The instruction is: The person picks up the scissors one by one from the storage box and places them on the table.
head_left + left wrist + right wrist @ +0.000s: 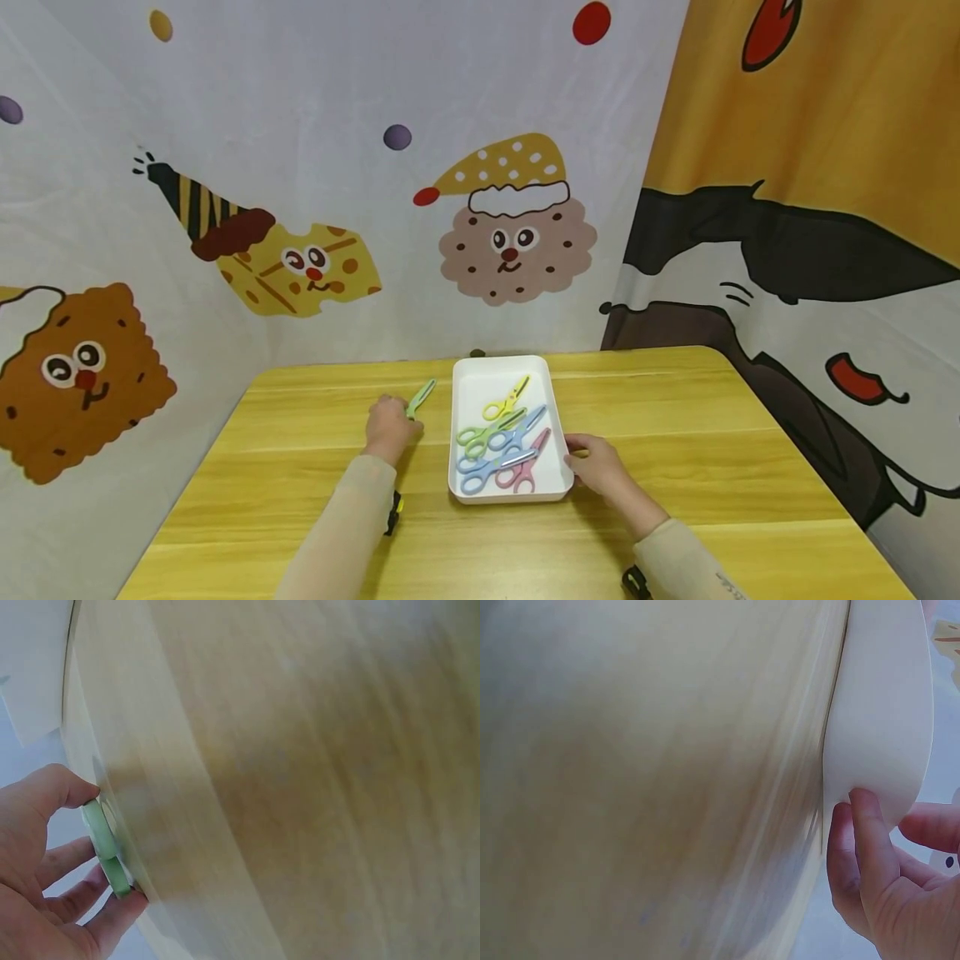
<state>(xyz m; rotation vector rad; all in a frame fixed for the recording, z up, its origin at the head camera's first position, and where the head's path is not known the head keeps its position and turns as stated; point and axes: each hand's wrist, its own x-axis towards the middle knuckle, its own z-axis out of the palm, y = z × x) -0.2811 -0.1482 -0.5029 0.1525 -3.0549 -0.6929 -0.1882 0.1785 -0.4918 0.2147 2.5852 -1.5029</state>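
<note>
Pale green scissors (423, 397), slim and smooth, just left of the white tray (510, 498); cannot tell if touching the wood-grained worktop (675, 408). Blades aimed away from the person and slanting right, long axis diagonal. Handles pinched between thumb and fingertips of the left hand (390, 427). Shallow, round-cornered tray, gripped at its right wall by the right hand (602, 467), thumb at the rim; inside, yellow scissors (502, 408) and others in green, blue and pink.
</note>
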